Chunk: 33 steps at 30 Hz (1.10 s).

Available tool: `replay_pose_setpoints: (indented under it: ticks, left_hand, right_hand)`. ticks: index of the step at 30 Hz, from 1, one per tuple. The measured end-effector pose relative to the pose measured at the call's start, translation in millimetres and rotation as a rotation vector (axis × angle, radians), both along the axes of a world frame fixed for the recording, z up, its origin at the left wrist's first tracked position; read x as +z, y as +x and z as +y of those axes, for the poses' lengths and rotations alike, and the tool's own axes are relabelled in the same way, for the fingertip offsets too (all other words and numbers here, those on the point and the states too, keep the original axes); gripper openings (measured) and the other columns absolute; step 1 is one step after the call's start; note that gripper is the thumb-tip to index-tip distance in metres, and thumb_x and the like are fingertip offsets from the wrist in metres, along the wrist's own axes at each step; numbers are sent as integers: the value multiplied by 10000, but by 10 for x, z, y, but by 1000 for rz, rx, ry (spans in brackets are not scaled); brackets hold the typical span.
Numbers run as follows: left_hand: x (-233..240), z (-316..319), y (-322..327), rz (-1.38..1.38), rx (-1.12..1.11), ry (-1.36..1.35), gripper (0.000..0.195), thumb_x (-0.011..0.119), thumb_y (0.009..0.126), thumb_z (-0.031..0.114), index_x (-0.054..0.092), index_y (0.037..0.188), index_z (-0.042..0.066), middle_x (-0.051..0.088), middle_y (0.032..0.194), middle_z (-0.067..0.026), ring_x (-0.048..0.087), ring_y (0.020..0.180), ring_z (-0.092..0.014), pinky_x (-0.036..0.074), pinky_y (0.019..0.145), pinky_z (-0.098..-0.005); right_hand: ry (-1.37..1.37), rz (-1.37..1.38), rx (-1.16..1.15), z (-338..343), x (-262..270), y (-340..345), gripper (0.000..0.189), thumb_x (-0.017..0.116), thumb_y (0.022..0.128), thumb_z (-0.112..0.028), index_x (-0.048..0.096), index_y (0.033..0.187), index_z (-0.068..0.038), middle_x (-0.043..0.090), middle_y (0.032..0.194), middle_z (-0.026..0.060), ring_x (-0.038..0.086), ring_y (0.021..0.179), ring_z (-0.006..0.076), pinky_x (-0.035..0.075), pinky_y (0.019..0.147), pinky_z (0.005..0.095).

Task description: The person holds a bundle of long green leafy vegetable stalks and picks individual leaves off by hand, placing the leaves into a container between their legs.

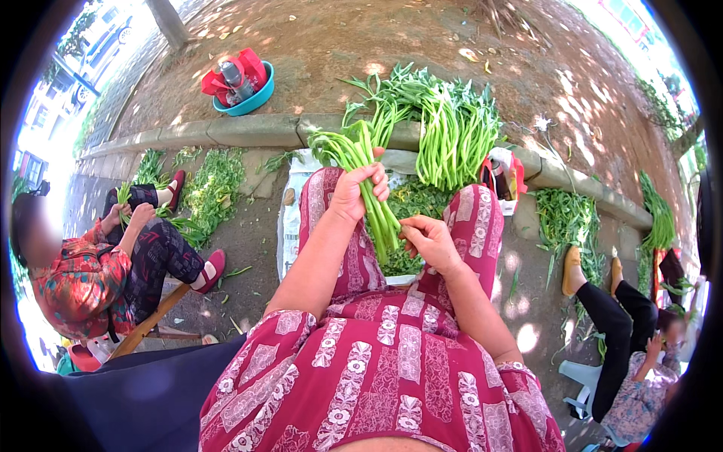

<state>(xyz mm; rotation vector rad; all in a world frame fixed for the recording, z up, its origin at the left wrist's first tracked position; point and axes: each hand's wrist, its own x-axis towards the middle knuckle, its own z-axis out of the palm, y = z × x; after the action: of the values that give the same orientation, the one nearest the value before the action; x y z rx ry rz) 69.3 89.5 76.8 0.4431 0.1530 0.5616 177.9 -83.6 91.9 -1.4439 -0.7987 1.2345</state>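
Observation:
My left hand is closed around a bunch of green leafy-vegetable stems, held slanting above my lap, its leaves towards the upper left. My right hand is at the lower stem ends, thumb and fingertips together against the edge of the bunch; whether they pinch a stem is hard to see. Below, between my knees, lie loose green leaves on a white plastic sheet. A large pile of long-stemmed greens rests over the stone kerb in front of me.
A teal basin with red bags and a grey bottle stands beyond the kerb. Right of the pile is a red and white bag. Seated people are at left and right, near heaps of greens.

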Motion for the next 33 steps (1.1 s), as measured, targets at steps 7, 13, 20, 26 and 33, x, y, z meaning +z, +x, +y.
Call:
replay_pose_setpoints:
  ticks: [7,13,20,26,33]
  left_hand:
    - [-42,-5,18,26,-7,1,359,511,835,66,441,1187,58,481,659,-60,476,516,-178,418,475,-329]
    - [-6,-44,25,55,-8,9,364,519,832,63,440,1187,57,483,651,-64,483,516,-179,423,474,-331]
    - [21,-83,37,48,6,14,359,510,833,57,443,1185,63,472,657,-60,479,513,-178,427,472,-330]
    - [8,-82,40,24,19,-14,352,503,837,59,447,1184,70,454,658,-50,463,513,-172,422,470,-329]
    - [52,-114,32,32,31,33,354,495,853,86,458,1205,74,427,659,-35,419,520,-152,387,483,-309]
  right_hand:
    - [0,-162,48,-9,-10,-22,167,548,854,-82,603,974,19,589,744,26,541,558,72,458,458,205]
    - [140,-387,-5,24,-100,-27,115,575,801,-65,624,859,21,567,658,9,511,508,55,432,429,206]
    - [-22,-215,-72,54,-8,-30,94,537,728,-57,599,722,13,524,603,-30,435,564,37,362,491,214]
    - [-14,-100,-159,71,38,-50,83,523,728,-43,586,685,-9,471,582,-57,385,528,23,310,460,202]
    - [2,-49,-238,72,-22,-56,102,517,738,-42,573,654,-22,465,567,-50,387,476,26,312,410,206]
